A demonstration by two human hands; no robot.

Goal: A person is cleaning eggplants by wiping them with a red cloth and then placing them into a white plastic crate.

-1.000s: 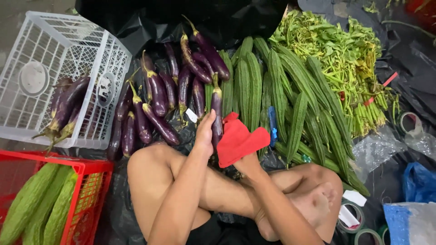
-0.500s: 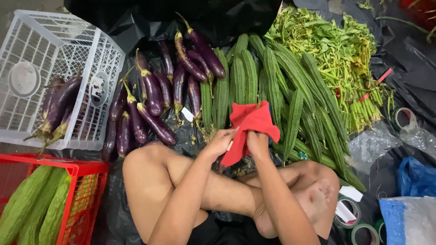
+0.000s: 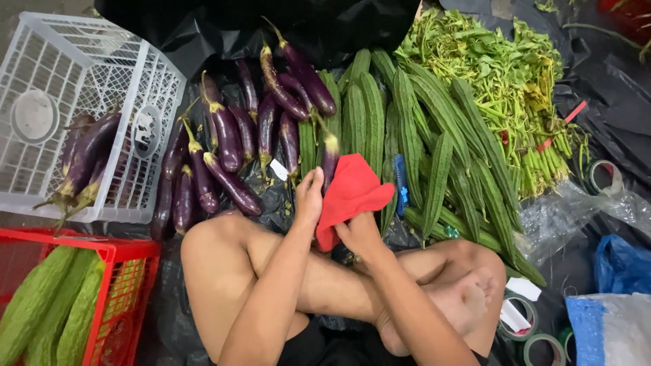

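Head view, looking down over crossed bare legs on black sheeting.

- Left hand (image 3: 308, 196): fingers extended upward, closed along the left edge of a red cloth (image 3: 350, 193), thumb side pressed to it.
- Right hand (image 3: 358, 232): curled, pinching the lower part of the same red cloth from beneath.
- Red cloth: held between both hands just above the knees, draped loosely, overlapping the near ends of the ridged green gourds (image 3: 434, 156) and one purple eggplant tip.
- Purple eggplants (image 3: 230, 146): loose pile on the sheeting, left of the cloth, stems mostly pointing away.
- White plastic crate (image 3: 88, 102): far left, tipped on its side, a few more eggplants inside.
- Red plastic basket (image 3: 132, 254): lower left, holding bumpy pale-green bitter gourds (image 3: 41, 308).
- Leafy green stalks (image 3: 502, 81): heap at upper right, beyond the ridged gourds.
- Tape rolls (image 3: 529, 332): lower right, beside the foot.
- Blue plastic bag (image 3: 620, 264): right edge.
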